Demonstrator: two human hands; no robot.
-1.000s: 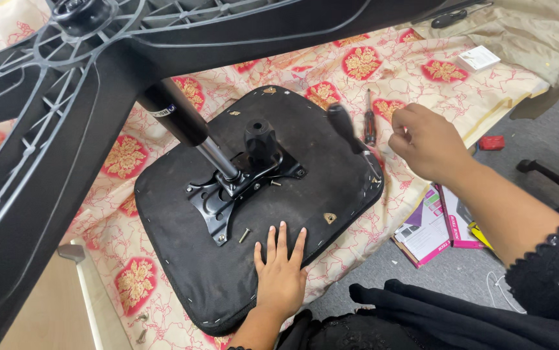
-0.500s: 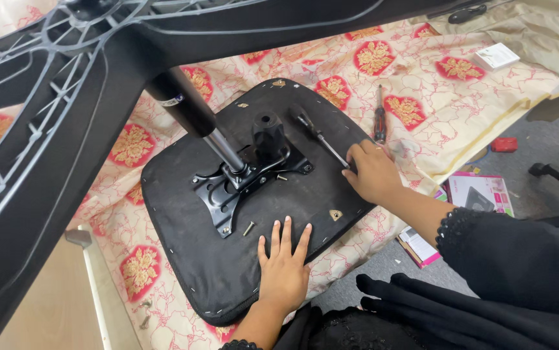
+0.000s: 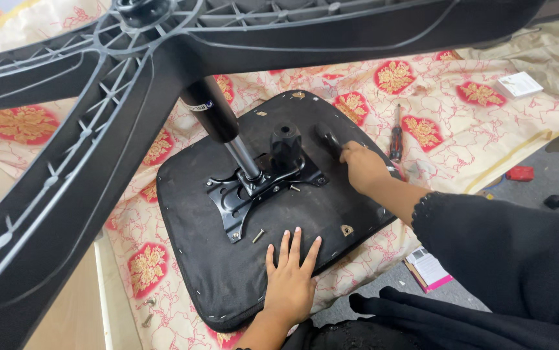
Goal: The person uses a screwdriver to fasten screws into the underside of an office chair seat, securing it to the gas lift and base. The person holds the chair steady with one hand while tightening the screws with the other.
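Observation:
An upturned black chair seat (image 3: 221,259) lies on a patterned cloth, with a black metal mounting plate (image 3: 240,194) bolted at its middle and a gas cylinder (image 3: 218,120) rising from it to the star-shaped chair base (image 3: 85,129). My left hand (image 3: 290,279) presses flat on the seat's near edge, fingers apart. My right hand (image 3: 362,167) is closed around a black-handled tool (image 3: 329,137) whose tip reaches toward the plate's right side, next to a black knob (image 3: 286,144). A loose screw (image 3: 258,236) lies on the seat beside the plate.
A red-handled screwdriver (image 3: 395,144) rests on the red-and-cream cloth (image 3: 422,97) to the right. A white card (image 3: 518,84) lies at the far right, a pink-edged booklet (image 3: 430,269) on the grey floor, and two screws (image 3: 148,310) on the cloth at the lower left.
My right hand came in from the right with the tool and now holds it at the mounting plate. The left hand stayed flat on the seat.

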